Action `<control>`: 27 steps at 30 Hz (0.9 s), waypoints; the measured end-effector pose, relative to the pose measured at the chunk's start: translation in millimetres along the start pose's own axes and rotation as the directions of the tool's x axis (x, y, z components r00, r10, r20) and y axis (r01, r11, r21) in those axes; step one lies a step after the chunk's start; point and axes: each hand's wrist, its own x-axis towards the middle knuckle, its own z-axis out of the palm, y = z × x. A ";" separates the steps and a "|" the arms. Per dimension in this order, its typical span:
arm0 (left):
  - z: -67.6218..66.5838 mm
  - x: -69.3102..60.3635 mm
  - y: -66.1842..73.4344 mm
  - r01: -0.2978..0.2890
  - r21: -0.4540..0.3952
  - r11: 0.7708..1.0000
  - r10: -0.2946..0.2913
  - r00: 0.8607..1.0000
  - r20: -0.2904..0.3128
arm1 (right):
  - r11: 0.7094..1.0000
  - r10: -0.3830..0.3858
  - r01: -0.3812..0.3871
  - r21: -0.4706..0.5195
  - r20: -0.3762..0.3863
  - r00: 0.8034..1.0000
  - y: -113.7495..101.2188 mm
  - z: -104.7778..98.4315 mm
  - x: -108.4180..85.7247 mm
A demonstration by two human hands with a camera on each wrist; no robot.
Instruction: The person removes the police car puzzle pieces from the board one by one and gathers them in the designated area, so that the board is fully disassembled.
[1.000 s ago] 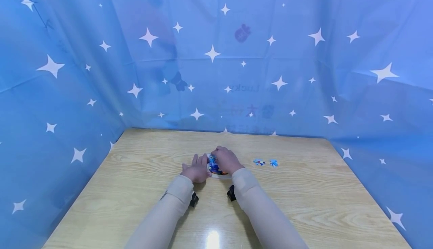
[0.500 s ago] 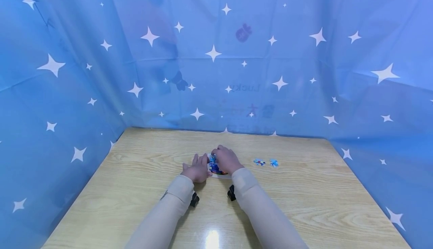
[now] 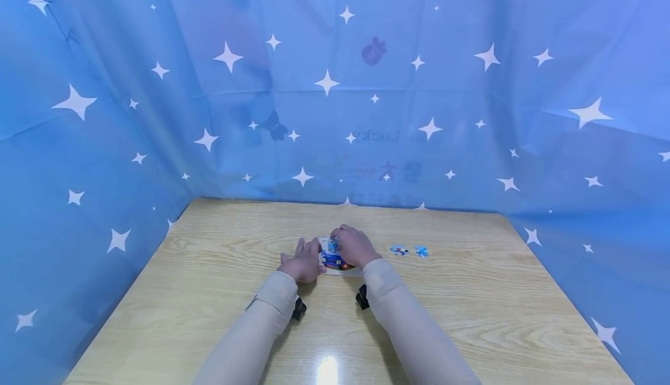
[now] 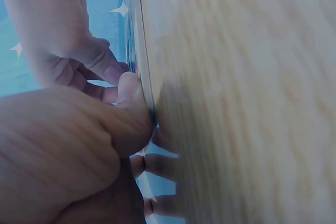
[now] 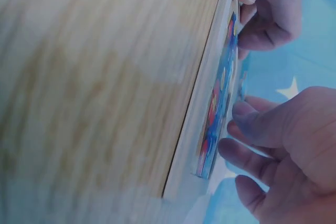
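A thin puzzle board (image 3: 331, 271) with a pale rim and a blue and orange picture (image 3: 332, 260) lies flat on the table. At its left side rests my left hand (image 3: 302, 263), fingers stretched away from me; in the left wrist view the left thumb (image 4: 128, 90) presses at the board's edge. My right hand (image 3: 356, 246) is over the right part of the board, its fingers bent down. The right wrist view shows a small blue piece (image 5: 242, 84) pinched at the right thumb and fingertips (image 5: 244, 104), just above the picture. The palm hides part of the board from above.
Two loose puzzle pieces lie right of the board, one multicoloured (image 3: 399, 250) and one light blue (image 3: 421, 251). The wooden table (image 3: 471, 303) reaches back to a blue curtain (image 3: 324, 111) with white stars, which also hangs along both sides.
My right hand has shifted slightly to the right, so more of the picture and a light blue part near its fingertips show. The left hand remains at the board's left side.
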 end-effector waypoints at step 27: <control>-9.4 -16.4 6.6 -0.028 -0.024 0.999 0.028 0.999 -0.017 | 0.997 0.072 -0.072 0.000 0.012 0.997 24.2 -11.0 -16.0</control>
